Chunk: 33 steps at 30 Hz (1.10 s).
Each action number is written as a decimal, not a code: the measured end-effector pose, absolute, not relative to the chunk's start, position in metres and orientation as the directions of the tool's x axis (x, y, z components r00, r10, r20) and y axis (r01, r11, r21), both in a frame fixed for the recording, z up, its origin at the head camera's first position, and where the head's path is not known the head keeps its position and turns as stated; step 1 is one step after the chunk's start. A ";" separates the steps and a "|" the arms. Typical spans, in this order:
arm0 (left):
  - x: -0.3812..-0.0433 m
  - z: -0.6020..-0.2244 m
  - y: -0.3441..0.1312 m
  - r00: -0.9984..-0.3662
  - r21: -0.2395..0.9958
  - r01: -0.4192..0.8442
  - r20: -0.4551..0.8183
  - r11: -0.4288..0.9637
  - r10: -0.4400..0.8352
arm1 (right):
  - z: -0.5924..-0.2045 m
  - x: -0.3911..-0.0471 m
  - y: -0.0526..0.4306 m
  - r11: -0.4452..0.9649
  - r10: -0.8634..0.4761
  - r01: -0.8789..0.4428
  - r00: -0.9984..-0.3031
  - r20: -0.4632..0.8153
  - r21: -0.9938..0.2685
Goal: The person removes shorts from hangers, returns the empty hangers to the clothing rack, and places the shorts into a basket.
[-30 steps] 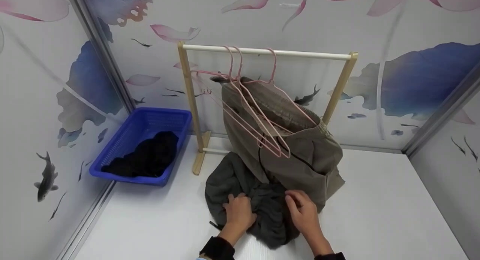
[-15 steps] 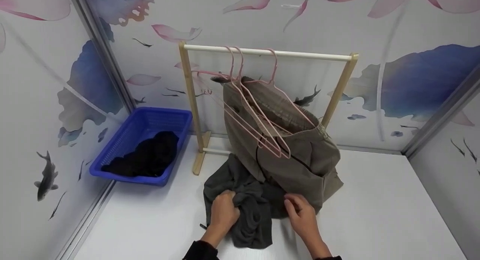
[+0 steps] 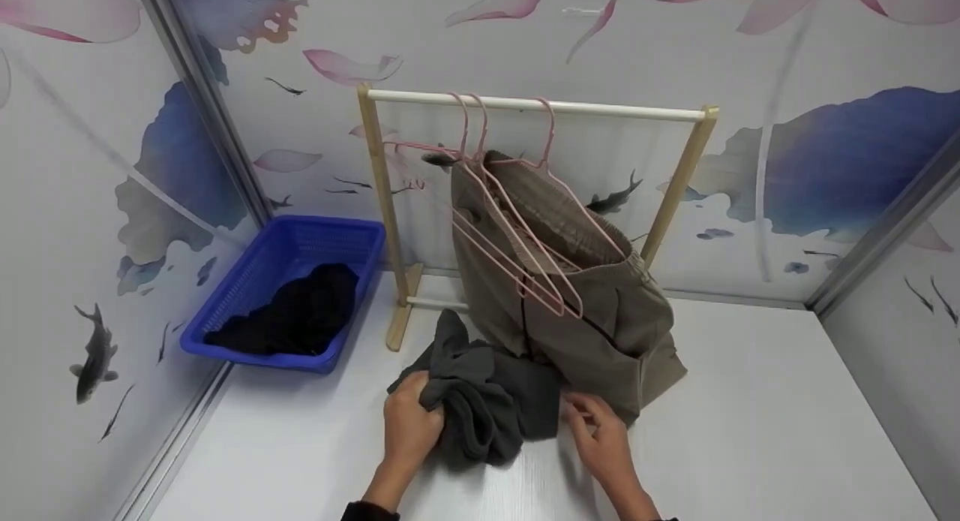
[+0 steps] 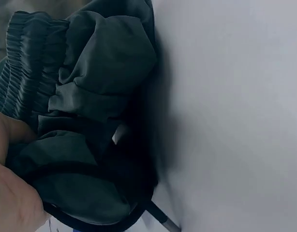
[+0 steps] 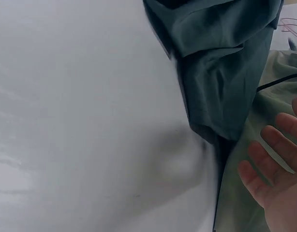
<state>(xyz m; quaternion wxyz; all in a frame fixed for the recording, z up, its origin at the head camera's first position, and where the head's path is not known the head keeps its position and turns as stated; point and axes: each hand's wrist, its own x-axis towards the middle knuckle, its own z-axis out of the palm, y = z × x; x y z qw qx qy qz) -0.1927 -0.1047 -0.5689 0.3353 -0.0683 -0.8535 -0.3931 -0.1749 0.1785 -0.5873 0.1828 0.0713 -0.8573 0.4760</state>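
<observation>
My left hand point(image 3: 412, 423) grips bunched dark grey shorts point(image 3: 480, 408) by their left side, low over the white table. In the left wrist view their gathered elastic waistband point(image 4: 35, 58) shows, with a black drawstring point(image 4: 73, 166) looping below the fingers and ending in a metal tip. My right hand point(image 3: 604, 438) is at the right end of the grey cloth, before the khaki shorts point(image 3: 585, 333). Seen from the right wrist, its fingers point(image 5: 267, 159) are loosely spread with nothing between them. The khaki shorts hang on a pink hanger point(image 3: 550, 131), waist gaping, hem near the table.
A small rack with a white rail point(image 3: 622, 109) and wooden posts point(image 3: 679, 183) stands behind. Two further pink hangers point(image 3: 482, 127) hang from it, overlapping the khaki shorts. To the left is a blue basket point(image 3: 199, 341) holding a black garment point(image 3: 300, 311). Patterned panels enclose the table.
My left hand has moved left and slightly up, drawing the grey shorts left and bunching them. The right hand stays nearly in place as the cloth shifts away from it.
</observation>
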 end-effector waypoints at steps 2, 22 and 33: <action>-0.191 -0.566 -0.109 -0.761 0.646 0.384 0.627 0.660 -0.170 | -0.587 -0.174 0.177 0.534 0.051 -0.292 -0.926 0.375 -0.794; -0.198 -0.535 -0.142 -0.610 0.631 0.480 0.740 0.609 -0.284 | -0.592 -0.174 0.166 0.518 0.003 -0.318 -0.928 0.374 -0.794; -0.206 -0.509 -0.165 -0.551 0.620 0.491 0.765 0.613 -0.333 | -0.583 -0.177 0.163 0.536 -0.061 -0.378 -0.909 0.412 -0.755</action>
